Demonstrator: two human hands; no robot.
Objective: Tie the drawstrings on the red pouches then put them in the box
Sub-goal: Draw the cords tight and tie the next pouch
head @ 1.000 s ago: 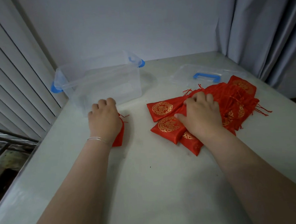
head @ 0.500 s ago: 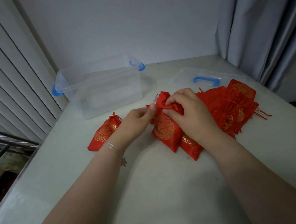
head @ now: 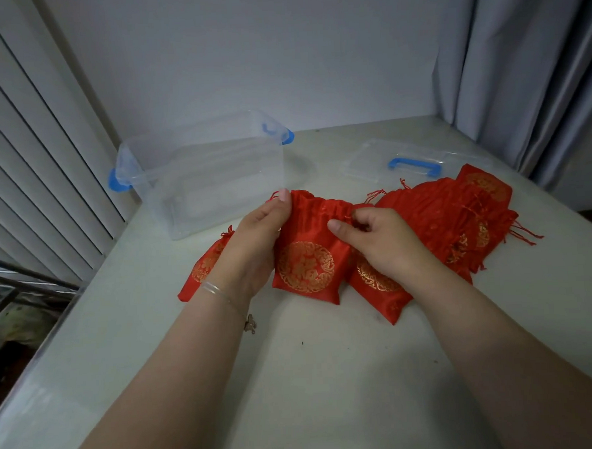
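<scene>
Holding: both hands have one red pouch (head: 306, 254) up at the middle of the table, gold round emblem facing the camera, its bottom edge down near the tabletop.
Left hand: the left hand (head: 254, 247) grips the pouch's upper left corner, thumb pressed on the front of the fabric near the gathered top, fingers curled round behind it. Thin bracelet (head: 219, 292) on that wrist.
Right hand: the right hand (head: 374, 240) is at the upper right corner of the pouch, thumb and curled fingers pinching what looks like the drawstring (head: 348, 218) there. Can't tell how much cord is out, it's pretty small.
Tied pouch: one smaller-looking red pouch (head: 204, 267) lies flat on the table just left of the left wrist, neck cinched with a little knot at the far end.
Pile: a heap of red pouches (head: 459, 222) sits right of the hands, overlapping each other, loose strings sticking out on the right side. One pouch (head: 376, 285) pokes out under the right wrist.
Box: clear plastic box (head: 210, 180) with blue latches, far left on the table, nothing red inside it.
Lid: clear lid (head: 414, 159) with a blue handle lies flat at the far right, just behind the pile.
Table: pale table (head: 330, 377), grey curtain (head: 537, 74) at the right.
</scene>
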